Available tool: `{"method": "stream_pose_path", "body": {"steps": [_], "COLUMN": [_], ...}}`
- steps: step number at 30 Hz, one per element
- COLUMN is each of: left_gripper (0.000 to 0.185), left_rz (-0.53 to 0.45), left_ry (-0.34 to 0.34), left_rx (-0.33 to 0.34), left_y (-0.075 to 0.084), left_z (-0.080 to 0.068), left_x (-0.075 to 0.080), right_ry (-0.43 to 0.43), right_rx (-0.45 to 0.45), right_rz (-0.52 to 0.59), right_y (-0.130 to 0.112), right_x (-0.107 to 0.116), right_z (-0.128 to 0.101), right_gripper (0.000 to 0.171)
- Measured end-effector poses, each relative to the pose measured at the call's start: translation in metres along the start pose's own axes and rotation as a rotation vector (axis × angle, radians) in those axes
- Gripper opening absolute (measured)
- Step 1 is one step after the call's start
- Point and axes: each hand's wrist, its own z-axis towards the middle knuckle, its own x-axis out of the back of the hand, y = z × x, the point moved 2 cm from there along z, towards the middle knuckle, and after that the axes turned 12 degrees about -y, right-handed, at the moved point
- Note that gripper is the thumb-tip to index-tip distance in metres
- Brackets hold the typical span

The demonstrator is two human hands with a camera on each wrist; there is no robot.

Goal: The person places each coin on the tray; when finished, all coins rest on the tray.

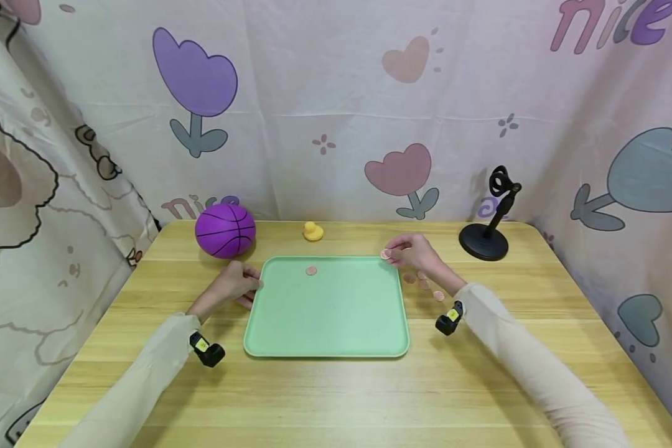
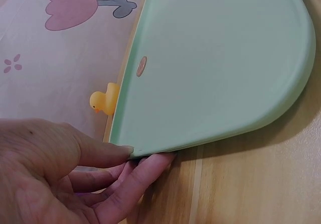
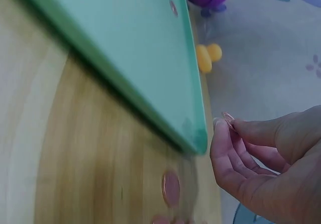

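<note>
A pale green tray lies on the table with one copper coin on it, toward its back edge. My left hand pinches the tray's left rim, thumb on top and fingers beneath, as the left wrist view shows. At the tray's back right corner, my right hand holds another copper coin between thumb and fingertips, above the rim. Several more copper coins lie on the wood to the right of the tray, below that hand.
Behind the tray sit a purple basketball at left and a yellow rubber duck near the middle. A black stand with a round base is at the back right. A printed curtain hangs behind the wooden table.
</note>
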Motion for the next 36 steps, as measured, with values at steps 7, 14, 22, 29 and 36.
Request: {"method": "stream_pose_path", "body": {"steps": [7,14,22,29,36], "left_gripper": [0.030,0.030,0.031,0.031,0.029], "left_rz": [-0.005,-0.005,-0.006,-0.012,-0.008], "left_ry": [0.006,0.007,0.004,0.005,0.009], "left_rx": [0.000,0.000,-0.001,-0.006,-0.001], "left_y": [0.001,0.002,0.002,0.001,0.000], "left_z": [0.000,-0.001,-0.001,0.000,0.000], "left_x": [0.000,-0.001,-0.001,-0.001,-0.001], "right_ry": [-0.065,-0.131,-0.197,-0.234,-0.255], "right_rx": [0.010,0.013,0.004,0.004,0.000], "right_rz": [0.077,0.124,0.148,0.176,0.209], "right_y": [-0.007,-0.016,-0.024,-0.031,-0.035], "right_x": [-0.022,-0.044,-0.072,-0.095,-0.115], "right_z": [0.009,0.017,0.024,0.032,0.038], "right_gripper": [0.022,0.019,0.017,0.014,0.014]}}
